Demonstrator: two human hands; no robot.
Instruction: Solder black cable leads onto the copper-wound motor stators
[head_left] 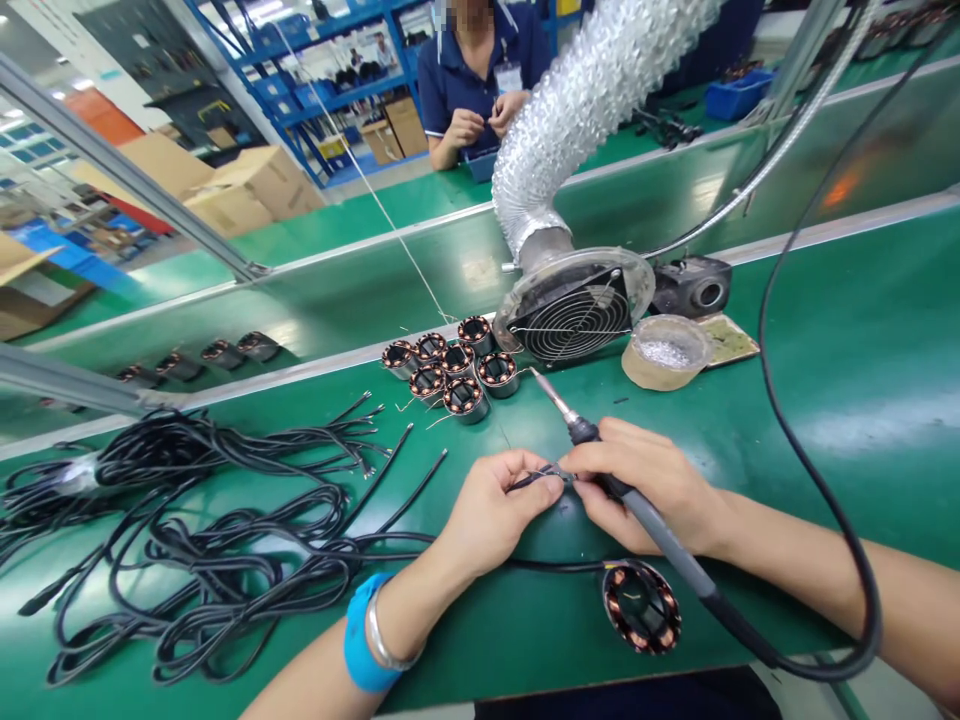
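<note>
At far left, loosely looped on the counter (862, 420), black cables (161, 445). Farther right, clustered near the fan, coils (466, 415). Next, left hand (491, 505), fingers clamped on a dark wire (529, 481), between both hands. Beyond, fan (577, 320); nearer, single coil (669, 628). Then right hand (660, 480), fingers closed around the iron (581, 430) and together at the wire's end; tip angled toward the coils. Behind, cup (652, 372). For sound handling: support the wire near its end, hold the iron's tip clear of skin and cables.
</note>
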